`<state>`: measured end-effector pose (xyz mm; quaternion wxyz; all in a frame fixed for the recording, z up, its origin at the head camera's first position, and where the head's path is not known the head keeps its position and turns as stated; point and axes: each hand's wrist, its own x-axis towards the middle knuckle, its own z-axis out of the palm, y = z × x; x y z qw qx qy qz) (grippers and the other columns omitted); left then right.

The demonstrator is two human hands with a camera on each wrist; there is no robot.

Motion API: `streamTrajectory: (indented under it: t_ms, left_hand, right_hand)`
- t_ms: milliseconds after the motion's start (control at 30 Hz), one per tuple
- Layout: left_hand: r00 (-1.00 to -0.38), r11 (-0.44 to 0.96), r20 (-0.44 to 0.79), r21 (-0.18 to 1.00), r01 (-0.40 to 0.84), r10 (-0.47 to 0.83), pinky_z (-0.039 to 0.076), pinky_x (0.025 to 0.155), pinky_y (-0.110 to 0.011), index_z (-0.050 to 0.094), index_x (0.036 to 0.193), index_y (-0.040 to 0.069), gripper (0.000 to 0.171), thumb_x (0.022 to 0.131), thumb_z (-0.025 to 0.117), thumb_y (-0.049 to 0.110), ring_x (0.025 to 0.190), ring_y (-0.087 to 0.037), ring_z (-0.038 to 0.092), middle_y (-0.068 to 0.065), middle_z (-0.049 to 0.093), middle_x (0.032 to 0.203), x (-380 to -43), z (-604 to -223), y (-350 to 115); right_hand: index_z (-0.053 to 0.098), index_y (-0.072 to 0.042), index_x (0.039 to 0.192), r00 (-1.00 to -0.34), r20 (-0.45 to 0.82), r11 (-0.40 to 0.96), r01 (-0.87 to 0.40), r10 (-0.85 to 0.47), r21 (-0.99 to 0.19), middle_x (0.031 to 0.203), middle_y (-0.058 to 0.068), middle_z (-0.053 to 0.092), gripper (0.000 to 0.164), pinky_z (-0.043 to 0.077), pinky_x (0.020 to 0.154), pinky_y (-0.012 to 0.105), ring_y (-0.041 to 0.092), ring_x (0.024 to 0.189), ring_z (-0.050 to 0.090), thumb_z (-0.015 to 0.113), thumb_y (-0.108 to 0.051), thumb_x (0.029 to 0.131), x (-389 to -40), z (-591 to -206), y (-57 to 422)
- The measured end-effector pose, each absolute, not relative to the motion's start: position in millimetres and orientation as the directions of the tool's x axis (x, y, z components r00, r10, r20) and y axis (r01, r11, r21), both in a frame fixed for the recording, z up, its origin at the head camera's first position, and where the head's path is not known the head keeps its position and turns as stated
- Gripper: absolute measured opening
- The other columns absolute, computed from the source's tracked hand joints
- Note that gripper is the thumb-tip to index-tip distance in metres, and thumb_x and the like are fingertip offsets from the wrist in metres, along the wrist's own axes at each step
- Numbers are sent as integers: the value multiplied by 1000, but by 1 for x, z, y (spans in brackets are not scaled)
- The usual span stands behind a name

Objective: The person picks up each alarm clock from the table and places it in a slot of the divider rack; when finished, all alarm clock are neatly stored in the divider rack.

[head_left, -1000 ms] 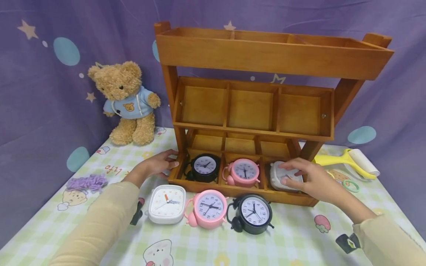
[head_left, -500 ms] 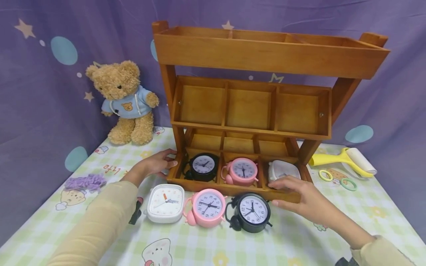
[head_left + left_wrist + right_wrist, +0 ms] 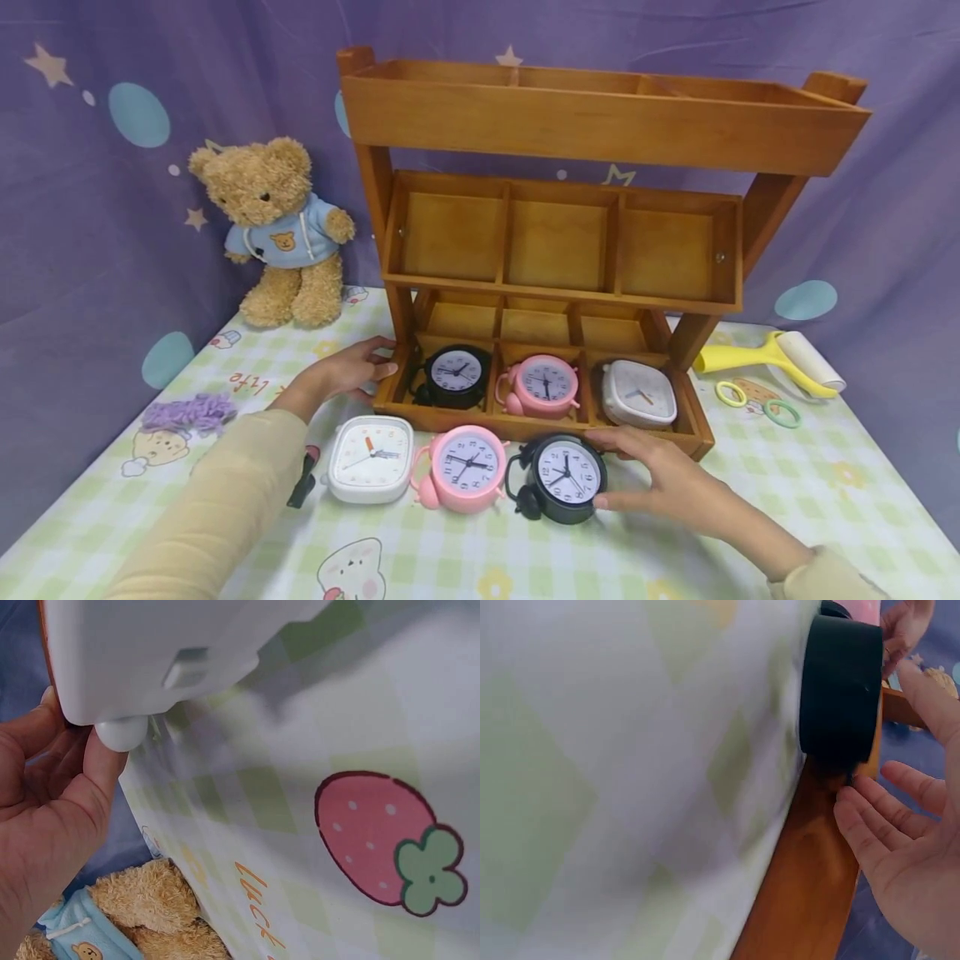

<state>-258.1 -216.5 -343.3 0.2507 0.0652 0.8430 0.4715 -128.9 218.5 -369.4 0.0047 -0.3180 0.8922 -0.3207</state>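
My left hand (image 3: 347, 372) grips the left end of the wooden rack (image 3: 600, 125). At the rack's front right, my right hand (image 3: 667, 479) has its fingers apart beside a black alarm clock (image 3: 567, 481); fingertips reach its right edge, but I cannot tell if they touch. In the right wrist view, the clock's dark side (image 3: 840, 690) stands just beyond the fingers. A white clock (image 3: 371, 460) and a pink alarm clock (image 3: 468, 469) complete the front row. In the bottom tray lie a black alarm clock (image 3: 457, 375), a pink one (image 3: 546, 386) and a white clock (image 3: 639, 393), one per compartment.
A teddy bear (image 3: 285, 233) sits at the back left, a purple fluffy piece (image 3: 189, 412) before it. To the rack's right lie a yellow-handled lint roller (image 3: 772, 360) and two small rings (image 3: 782, 413). The rack's middle tier (image 3: 562, 242) has three bare compartments.
My right hand has left the white clock in the tray's right compartment and moved forward-left to the black alarm clock in front. My left hand stays at the rack.
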Motion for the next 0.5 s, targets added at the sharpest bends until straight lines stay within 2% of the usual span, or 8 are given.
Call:
streamTrajectory:
  t_ms: [133, 233, 333, 500]
  left_hand:
    - [-866, 543, -361, 830, -128, 347, 56, 89, -54, 20, 153, -5, 53, 108, 44, 7, 135, -54, 39, -41, 26, 154, -257, -343, -216]
    - [-866, 541, -360, 831, -129, 347, 56, 90, -54, 20, 154, -5, 53, 108, 44, 7, 135, -54, 39, -41, 26, 154, -257, -343, -216]
    - [-866, 541, -360, 831, -128, 348, 56, 90, -54, 20, 154, -5, 53, 108, 44, 7, 135, -55, 40, -41, 26, 154, -257, -343, -216]
    - [-867, 539, -359, 832, -130, 346, 58, 87, -52, 20, 154, -5, 53, 108, 44, 7, 134, -54, 40, -41, 26, 154, -257, -343, -216]
  right_hand:
    - [48, -8, 149, -824, 90, 646, -501, -559, -575, 144, 19, 55, 87, 50, 98, 58, 39, 122, 59, 81, -53, 82, -127, -373, 211]
    - [45, -8, 150, -832, 73, 669, -490, -549, -559, 144, 19, 53, 94, 47, 100, 62, 41, 128, 54, 79, -61, 80, -125, -377, 205]
    - [46, -9, 148, -834, 95, 671, -499, -543, -548, 142, 15, 55, 92, 49, 99, 59, 37, 126, 56, 78, -62, 80, -124, -380, 202]
    - [49, -8, 144, -843, 103, 670, -487, -527, -560, 138, 11, 59, 89, 55, 94, 49, 28, 117, 62, 80, -61, 78, -127, -381, 201]
